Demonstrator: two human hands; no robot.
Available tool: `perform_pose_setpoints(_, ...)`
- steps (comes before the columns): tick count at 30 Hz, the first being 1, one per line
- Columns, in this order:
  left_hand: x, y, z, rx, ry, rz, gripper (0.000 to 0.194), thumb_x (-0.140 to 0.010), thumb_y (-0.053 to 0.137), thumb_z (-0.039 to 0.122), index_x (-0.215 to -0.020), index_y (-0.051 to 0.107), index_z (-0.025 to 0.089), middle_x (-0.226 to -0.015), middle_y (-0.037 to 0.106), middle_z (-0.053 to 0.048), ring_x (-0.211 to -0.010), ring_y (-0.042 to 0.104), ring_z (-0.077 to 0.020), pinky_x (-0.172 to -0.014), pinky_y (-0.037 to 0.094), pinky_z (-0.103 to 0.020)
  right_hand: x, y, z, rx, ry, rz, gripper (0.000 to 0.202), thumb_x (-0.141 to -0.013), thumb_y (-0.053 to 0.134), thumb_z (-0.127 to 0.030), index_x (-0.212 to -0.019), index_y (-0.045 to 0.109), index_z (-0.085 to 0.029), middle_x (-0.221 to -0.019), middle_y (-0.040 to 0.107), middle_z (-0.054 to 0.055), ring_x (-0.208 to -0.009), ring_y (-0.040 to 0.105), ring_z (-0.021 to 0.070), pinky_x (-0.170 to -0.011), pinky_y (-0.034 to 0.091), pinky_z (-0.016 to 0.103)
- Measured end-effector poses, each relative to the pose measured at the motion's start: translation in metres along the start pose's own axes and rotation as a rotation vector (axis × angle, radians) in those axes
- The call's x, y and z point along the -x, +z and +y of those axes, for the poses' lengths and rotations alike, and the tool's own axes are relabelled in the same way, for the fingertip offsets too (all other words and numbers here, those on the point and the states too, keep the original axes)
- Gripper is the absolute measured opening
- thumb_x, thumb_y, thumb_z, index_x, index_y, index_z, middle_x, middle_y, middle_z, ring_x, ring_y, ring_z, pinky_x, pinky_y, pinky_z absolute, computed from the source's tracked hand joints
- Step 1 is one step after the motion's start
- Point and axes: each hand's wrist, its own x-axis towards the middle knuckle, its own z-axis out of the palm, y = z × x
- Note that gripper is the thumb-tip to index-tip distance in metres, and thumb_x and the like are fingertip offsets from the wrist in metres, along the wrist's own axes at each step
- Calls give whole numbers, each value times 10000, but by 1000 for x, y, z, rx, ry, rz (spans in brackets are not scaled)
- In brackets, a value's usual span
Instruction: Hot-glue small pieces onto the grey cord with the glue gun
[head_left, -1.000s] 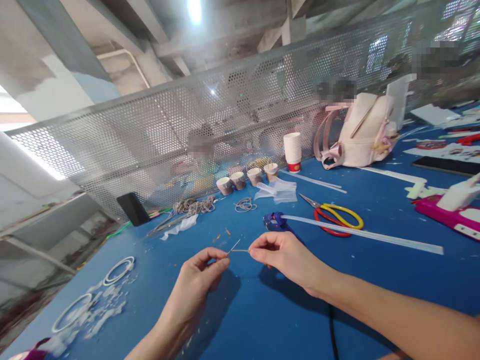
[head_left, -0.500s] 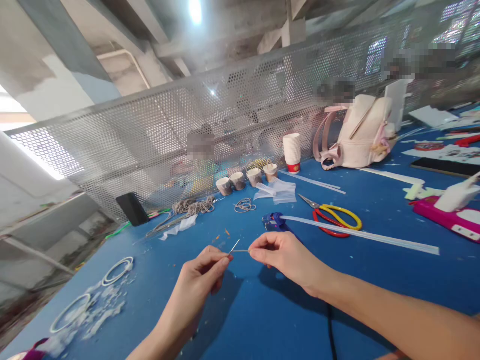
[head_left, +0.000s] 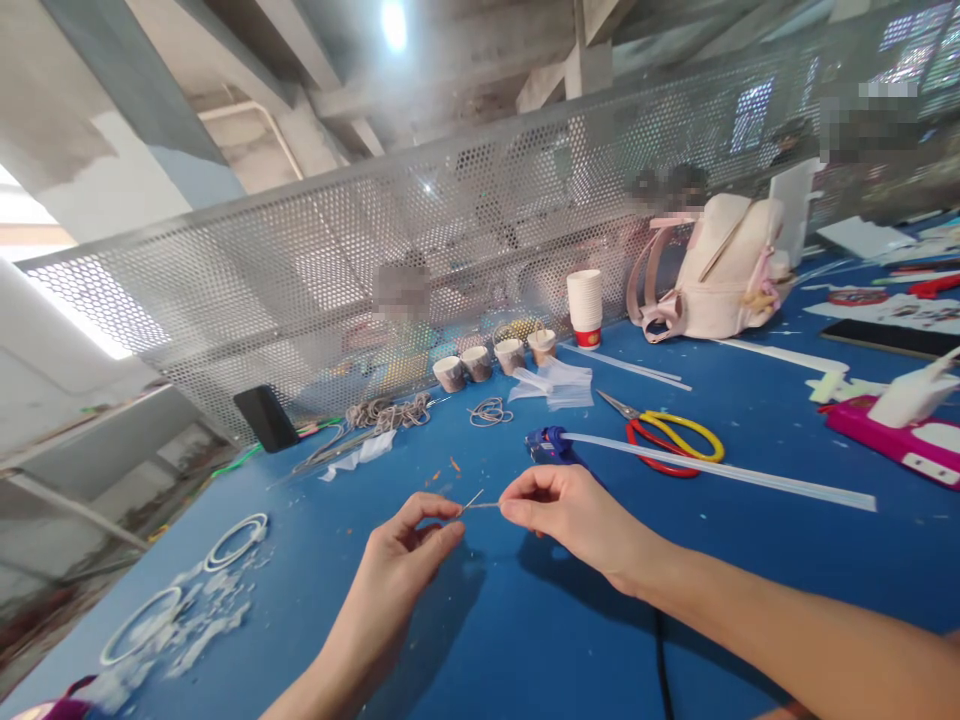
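My left hand point(head_left: 405, 550) is closed in a pinch around a thin, pale wire-like stick point(head_left: 473, 499), which pokes up and to the right from the fingertips. A short length of thin cord point(head_left: 484, 505) runs level from that stick to my right hand point(head_left: 555, 505). The right thumb and index finger are closed on the cord's other end. Whether the cord is wound or tied on the stick is too small to tell. Just behind my right hand lies a blue glue gun point(head_left: 546, 445), partly covered by it, with long translucent sticks point(head_left: 720, 472) reaching rightward.
Scissors point(head_left: 675, 440) with red and yellow handles lie behind the sticks. Farther back are small cups point(head_left: 475, 364), a paper-cup stack point(head_left: 585, 305), grey cord bundles point(head_left: 390, 410) and a backpack point(head_left: 731, 265). White rings point(head_left: 236, 543) lie left; a pink power strip point(head_left: 892, 435) sits right.
My left thumb has dropped slightly away from the index fingertip, and the stick has tilted a little lower. My right hand has hardly moved.
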Motion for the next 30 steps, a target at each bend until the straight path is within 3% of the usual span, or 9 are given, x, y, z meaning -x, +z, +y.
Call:
perform_pose_setpoints(2,1,0,2,-20,-1,-21,253,-739,628,393,-844,693,172,-650,470,22,-524,310,-89,-475,243,-225,0,0,0,0,-2,-3,57,-724,643,-203,-689,651,-159,-607,565,-36,-562,450,78,-557,357,209)
perform_pose_setpoints(5,2,1,4,-30,39,-38,291,-770,578,415,-789,721,163,-746,528,-22,-549,333,-101,-488,265,-239,0,0,2,-5,-10,-3,60,-724,643,-212,-695,653,-160,-619,572,-32,-573,457,82,-564,361,212)
perform_pose_setpoints(10,0,1,3,-70,59,-37,270,-735,623,426,-727,719,174,-810,567,-27,-546,346,-93,-482,282,-228,0,-1,1,2,-4,-2,58,-719,647,-212,-695,655,-160,-624,581,-30,-576,458,82,-573,365,214)
perform_pose_setpoints(16,-3,3,-2,85,15,-2,205,-649,713,349,-653,649,155,-769,531,2,-468,376,-54,-424,289,-208,0,0,1,18,22,-2,63,-722,648,-219,-704,662,-161,-634,589,-24,-586,467,89,-583,365,223)
perform_pose_setpoints(21,-1,5,-5,123,6,-8,216,-665,704,343,-643,585,163,-798,507,16,-435,441,-53,-390,319,-210,0,1,2,11,16,-14,69,-728,652,-218,-702,656,-154,-618,573,-33,-575,450,79,-568,354,213)
perform_pose_setpoints(30,2,6,-1,61,-1,58,262,-643,717,367,-688,561,160,-739,502,33,-466,316,-37,-428,236,-198,1,3,1,9,21,-32,61,-727,660,-208,-697,656,-156,-595,553,-40,-559,439,73,-538,343,200)
